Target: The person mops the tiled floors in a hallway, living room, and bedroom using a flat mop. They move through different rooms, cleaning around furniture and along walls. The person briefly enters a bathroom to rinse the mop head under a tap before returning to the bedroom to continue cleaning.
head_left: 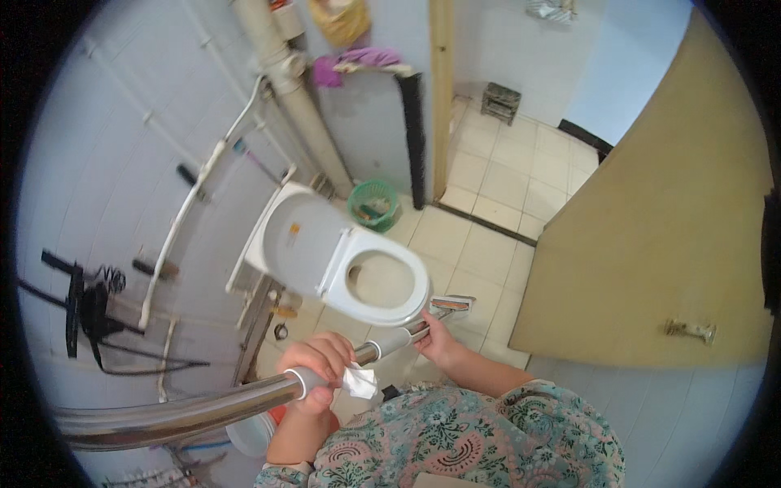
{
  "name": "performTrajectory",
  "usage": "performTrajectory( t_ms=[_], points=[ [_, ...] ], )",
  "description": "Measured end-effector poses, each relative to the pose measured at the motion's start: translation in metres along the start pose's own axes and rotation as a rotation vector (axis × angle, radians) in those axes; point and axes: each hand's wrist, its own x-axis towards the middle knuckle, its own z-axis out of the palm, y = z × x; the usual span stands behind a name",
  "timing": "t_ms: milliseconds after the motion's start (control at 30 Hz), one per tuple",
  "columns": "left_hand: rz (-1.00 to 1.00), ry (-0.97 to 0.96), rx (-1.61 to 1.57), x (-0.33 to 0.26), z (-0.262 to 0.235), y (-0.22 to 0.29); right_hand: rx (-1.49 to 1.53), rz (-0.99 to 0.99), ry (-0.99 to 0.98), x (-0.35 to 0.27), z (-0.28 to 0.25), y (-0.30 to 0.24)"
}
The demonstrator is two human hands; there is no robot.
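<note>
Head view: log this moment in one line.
left hand: grips metal mop pole, white tissue; right hand: grips same pole; toilet: lid raised

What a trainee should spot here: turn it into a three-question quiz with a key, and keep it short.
1. True or false: the lid of the toilet is lowered over the seat.
2. The basket beside the toilet is: A) red, B) green, C) black.
3. Which grips the pole nearer to its head: the left hand or the right hand?

Key: 1. False, it stands raised. 2. B. 3. The right hand.
</note>
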Motion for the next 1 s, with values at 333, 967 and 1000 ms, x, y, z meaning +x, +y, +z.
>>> performTrajectory(
  t_ms=[333, 967, 1000],
  points=[
    [0.009, -0.113, -0.139, 0.150, 0.098, -0.133, 0.171, -0.086, 0.046, 0.012, 0.057, -0.209],
    [-0.190, -0.340, -0.381, 0.428, 0.152, -0.371, 0.379, -0.330, 0.072, 0.125, 0.165, -0.527],
    [-0.198, -0.380, -0.430, 0.446, 0.165, -0.393, 0.434, -0.371, 0.036, 0.135, 0.161, -0.551]
  ],
)
